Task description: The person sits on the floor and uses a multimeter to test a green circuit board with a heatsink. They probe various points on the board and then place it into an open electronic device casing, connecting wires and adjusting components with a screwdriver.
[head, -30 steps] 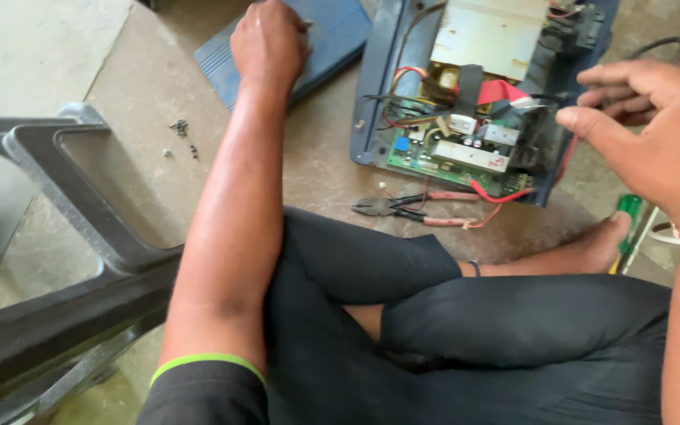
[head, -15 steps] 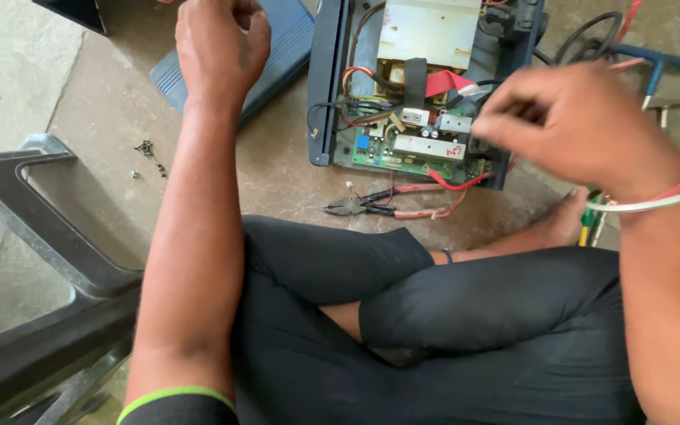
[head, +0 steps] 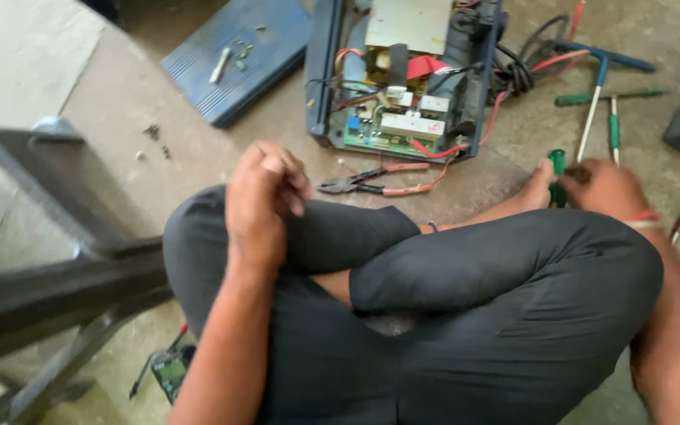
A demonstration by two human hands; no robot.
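Fingers of the left hand (head: 265, 197) were curled loosely together over the knee, closed on nothing that showed; whether something small sat inside the fist could not be told. Left of it, a grey chair frame (head: 49, 236) stood on the floor, with a few loose screws (head: 155, 142) lying near a blue cover panel (head: 238, 55). Beyond the hand, an opened blue case (head: 320, 86) lay flat, its green circuit board (head: 379, 142) and tangled wires exposed; red-handled pliers (head: 371, 182) rested on the floor just in front of it.

Further right, the right hand (head: 604, 189) reached down beside the bare foot (head: 533, 189), its fingers wrapped around a green-handled screwdriver (head: 558, 177); motion blur hid how firmly they gripped. The screwdriver stood near upright against the foot; it looked light and rigid, the plastic handle smooth enough to slip in a loose grip, so the thick handle would probably be the place to hold it, not the thin shaft. More long tools (head: 600, 98) lay well apart on the floor to the right; a black cable (head: 525, 71) coiled beside the case.
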